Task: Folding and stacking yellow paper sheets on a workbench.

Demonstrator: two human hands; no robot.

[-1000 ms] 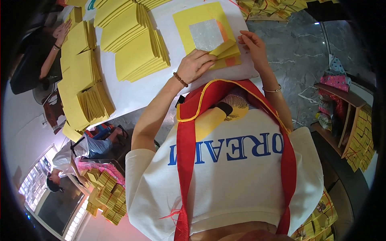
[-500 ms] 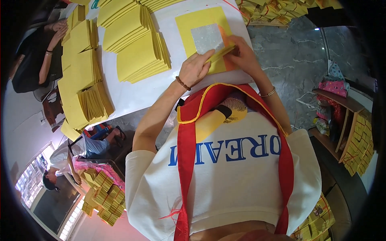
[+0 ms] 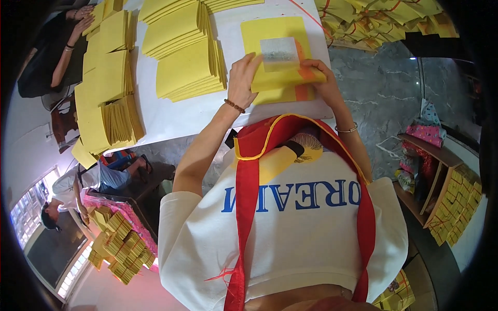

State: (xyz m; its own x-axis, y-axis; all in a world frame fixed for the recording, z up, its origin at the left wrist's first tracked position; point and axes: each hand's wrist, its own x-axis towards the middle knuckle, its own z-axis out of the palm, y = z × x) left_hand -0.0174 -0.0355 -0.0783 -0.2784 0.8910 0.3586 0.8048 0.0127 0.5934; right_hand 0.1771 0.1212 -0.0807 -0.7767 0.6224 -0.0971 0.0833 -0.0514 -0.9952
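The yellow sheet [image 3: 275, 28], bearing a silver patch [image 3: 280, 54], is lying on the white table [image 3: 148, 109], close to its right edge. The right hand [image 3: 322, 83] is pinching the sheet's raised near part; the left hand [image 3: 244, 80] is touching its left side — whether pinching, cannot tell. Yellow stacks [image 3: 108, 72] are lining the table's left edge.

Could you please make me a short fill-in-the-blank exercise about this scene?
1. The left hand and right hand touch paper whose main colour is ____.
2. The brown beaded bracelet is on the ____ wrist; a metal bangle is on the other.
3. The apron is mainly ____, with yellow edging.
4. The folded stack nearest the left hand lies on a table with a ____ top.

Missing words: yellow; left; red; white.
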